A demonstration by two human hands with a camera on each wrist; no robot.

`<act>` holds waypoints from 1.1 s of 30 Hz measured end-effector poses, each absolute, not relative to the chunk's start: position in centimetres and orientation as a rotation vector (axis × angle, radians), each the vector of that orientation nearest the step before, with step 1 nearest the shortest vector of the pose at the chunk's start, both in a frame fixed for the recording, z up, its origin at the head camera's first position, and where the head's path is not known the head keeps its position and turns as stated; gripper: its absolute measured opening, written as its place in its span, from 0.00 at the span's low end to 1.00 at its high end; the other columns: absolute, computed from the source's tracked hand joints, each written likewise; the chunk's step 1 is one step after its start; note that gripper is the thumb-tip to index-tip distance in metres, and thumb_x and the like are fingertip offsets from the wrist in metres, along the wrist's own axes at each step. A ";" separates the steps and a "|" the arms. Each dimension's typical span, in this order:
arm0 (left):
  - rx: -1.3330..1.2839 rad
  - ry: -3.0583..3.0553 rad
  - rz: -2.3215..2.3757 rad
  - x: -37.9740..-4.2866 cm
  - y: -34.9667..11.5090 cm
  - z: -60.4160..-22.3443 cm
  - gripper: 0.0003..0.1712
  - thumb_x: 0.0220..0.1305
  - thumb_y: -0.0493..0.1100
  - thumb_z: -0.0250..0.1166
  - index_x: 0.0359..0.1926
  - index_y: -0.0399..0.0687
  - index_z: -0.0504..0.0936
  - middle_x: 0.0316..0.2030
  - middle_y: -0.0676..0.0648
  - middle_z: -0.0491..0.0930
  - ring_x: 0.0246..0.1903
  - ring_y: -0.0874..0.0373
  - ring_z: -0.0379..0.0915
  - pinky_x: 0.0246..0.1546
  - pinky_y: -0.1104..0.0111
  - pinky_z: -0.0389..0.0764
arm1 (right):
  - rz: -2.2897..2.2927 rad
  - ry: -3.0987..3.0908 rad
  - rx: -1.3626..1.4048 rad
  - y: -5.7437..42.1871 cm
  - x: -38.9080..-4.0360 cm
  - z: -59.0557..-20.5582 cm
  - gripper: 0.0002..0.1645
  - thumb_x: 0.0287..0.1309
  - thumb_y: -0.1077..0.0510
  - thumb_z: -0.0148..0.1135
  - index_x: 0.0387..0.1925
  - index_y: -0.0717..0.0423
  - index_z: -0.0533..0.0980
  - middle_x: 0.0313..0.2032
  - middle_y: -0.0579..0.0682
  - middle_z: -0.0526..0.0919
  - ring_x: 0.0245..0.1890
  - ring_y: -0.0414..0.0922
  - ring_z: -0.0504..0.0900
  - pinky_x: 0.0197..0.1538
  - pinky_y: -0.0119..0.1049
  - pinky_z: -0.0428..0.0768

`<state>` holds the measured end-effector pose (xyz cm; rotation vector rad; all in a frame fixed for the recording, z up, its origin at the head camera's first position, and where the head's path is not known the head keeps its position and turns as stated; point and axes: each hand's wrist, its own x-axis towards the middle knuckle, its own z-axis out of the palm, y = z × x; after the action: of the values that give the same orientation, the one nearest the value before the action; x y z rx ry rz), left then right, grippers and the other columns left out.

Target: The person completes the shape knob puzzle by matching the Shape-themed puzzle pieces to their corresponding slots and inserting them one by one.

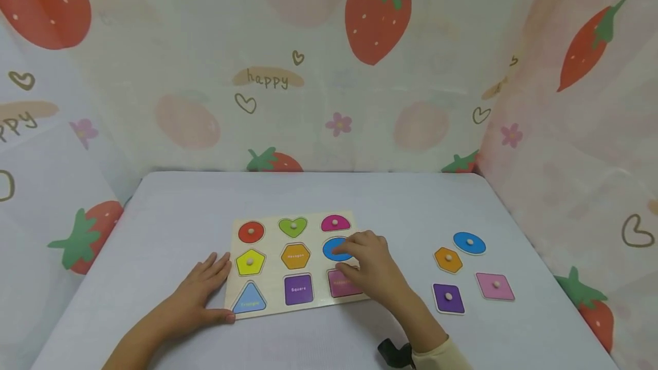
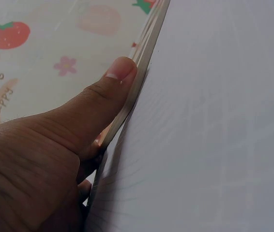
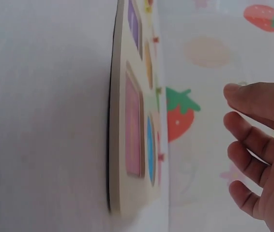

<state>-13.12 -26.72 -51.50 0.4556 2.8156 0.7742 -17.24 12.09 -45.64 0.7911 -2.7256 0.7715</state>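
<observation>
A wooden shape puzzle board [image 1: 272, 278] lies on the table. The red circle [image 1: 251, 232], green heart [image 1: 293, 226], magenta semicircle [image 1: 336, 222] and yellow pentagon [image 1: 250, 262] sit in it with their knobs up. The orange hexagon, purple square and blue triangle recesses show printed labels. At the board's left edge rests my left hand [image 1: 192, 296], its fingers extended; in the left wrist view the thumb [image 2: 120, 70] touches the board's side. My right hand [image 1: 377, 270] hovers over the board's right side, fingers loosely bent and holding nothing, partly covering the blue oval and pink rectangle recesses.
To the right of the board lie loose knobbed pieces: a blue oval [image 1: 469, 242], an orange hexagon [image 1: 448, 260], a purple square [image 1: 448, 298] and a pink rectangle [image 1: 494, 286]. A black object [image 1: 394, 353] is by the right wrist. Strawberry-print curtains [image 1: 319, 73] surround the white table [image 1: 200, 210].
</observation>
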 end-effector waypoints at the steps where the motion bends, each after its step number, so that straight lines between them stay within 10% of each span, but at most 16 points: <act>1: 0.454 2.817 0.776 -13.1 -26.7 -51.5 0.70 0.42 0.75 0.75 0.79 0.43 0.59 0.80 0.42 0.52 0.80 0.36 0.36 0.75 0.35 0.47 | 0.772 -2.722 0.779 12.5 -17.2 -45.7 0.15 0.55 0.56 0.78 0.46 0.44 0.88 0.44 0.41 0.85 0.52 0.45 0.76 0.58 0.48 0.71; 33: 0.413 2.807 0.771 -13.2 -26.6 -51.7 0.70 0.43 0.76 0.74 0.78 0.43 0.60 0.80 0.42 0.53 0.80 0.36 0.36 0.75 0.35 0.46 | 0.849 -2.582 0.422 26.5 -18.9 -46.9 0.16 0.56 0.61 0.76 0.48 0.54 0.86 0.46 0.51 0.87 0.53 0.52 0.77 0.55 0.53 0.76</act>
<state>-13.19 -26.59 -51.66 0.4133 2.8071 0.7709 -18.90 26.53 -46.95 0.4222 -2.5820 0.8488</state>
